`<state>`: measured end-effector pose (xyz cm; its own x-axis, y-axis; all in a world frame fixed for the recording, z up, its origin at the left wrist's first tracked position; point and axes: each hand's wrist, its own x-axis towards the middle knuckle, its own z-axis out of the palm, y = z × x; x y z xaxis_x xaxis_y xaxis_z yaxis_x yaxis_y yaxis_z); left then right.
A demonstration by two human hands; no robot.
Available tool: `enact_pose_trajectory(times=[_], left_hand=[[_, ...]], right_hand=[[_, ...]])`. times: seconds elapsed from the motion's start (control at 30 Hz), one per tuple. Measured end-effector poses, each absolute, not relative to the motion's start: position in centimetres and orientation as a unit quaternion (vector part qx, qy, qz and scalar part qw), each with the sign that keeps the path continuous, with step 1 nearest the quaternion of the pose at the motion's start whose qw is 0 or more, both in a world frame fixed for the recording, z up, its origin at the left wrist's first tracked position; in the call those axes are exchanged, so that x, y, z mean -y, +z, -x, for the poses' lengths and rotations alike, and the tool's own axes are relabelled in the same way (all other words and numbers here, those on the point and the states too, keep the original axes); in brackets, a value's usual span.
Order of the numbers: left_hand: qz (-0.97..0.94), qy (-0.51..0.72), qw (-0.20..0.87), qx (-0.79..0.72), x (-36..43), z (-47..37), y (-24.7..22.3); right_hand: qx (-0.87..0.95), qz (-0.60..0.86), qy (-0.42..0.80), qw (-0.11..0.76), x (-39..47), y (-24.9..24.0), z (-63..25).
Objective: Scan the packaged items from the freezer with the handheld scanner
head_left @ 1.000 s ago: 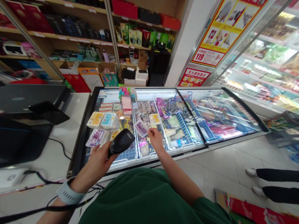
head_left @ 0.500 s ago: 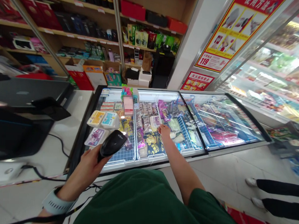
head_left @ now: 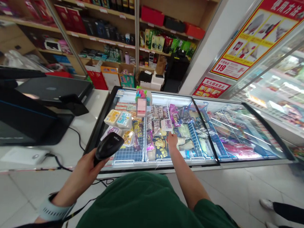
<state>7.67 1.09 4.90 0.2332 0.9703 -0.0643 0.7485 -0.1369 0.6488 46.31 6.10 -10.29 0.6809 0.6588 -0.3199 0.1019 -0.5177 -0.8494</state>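
The purple pack (head_left: pixel 167 125), held tilted in the right hand (head_left: pixel 172 140) earlier, now lies over a yellow pack (head_left: pixel 163 132) on the freezer (head_left: pixel 95 134). That hand has moved just nearer the body, its fingers curled together. The left hand (head_left: pixel 90 161) grips the scanner (head_left: pixel 109 146), aimed forward; its forearm slants in from below left.

This is a shop. The landmark is a glass-topped freezer (head_left: pixel 242 131) with packaged food inside; behind it stand stocked shelves (head_left: pixel 102 39) with price tags, to its left a counter (head_left: pixel 91 108), and beyond its right end a display case (head_left: pixel 281 86) of goods.
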Motion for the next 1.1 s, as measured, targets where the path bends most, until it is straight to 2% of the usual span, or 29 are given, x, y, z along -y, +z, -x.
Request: enact_pose_trajectory(times=[0.3, 0.43, 0.63, 0.87, 1.1], left_hand=[[-0.689, 0.208, 0.289, -0.631, 0.9, -2.6, 4.5], [-0.681, 0.215, 0.279, -0.642, 1.4, -0.9, 4.5], [-0.680, 0.224, 0.281, -0.639, 1.9, 0.4, 4.5], [-0.674, 0.209, 0.281, -0.650, 2.1, 1.6, 4.7], [-0.682, 0.207, 0.291, -0.638, 1.7, 1.7, 4.2]], right_hand=[[0.320, 0.763, 0.456, 0.328, -5.6, -13.2, -32.2], [0.370, 0.773, 0.421, 0.297, -6.5, -12.8, -28.3], [0.434, 0.789, 0.393, 0.187, -7.1, -12.8, -25.8], [0.434, 0.790, 0.398, 0.175, -7.3, -12.5, -26.5], [0.460, 0.811, 0.292, 0.215, -6.1, -10.4, -26.8]])
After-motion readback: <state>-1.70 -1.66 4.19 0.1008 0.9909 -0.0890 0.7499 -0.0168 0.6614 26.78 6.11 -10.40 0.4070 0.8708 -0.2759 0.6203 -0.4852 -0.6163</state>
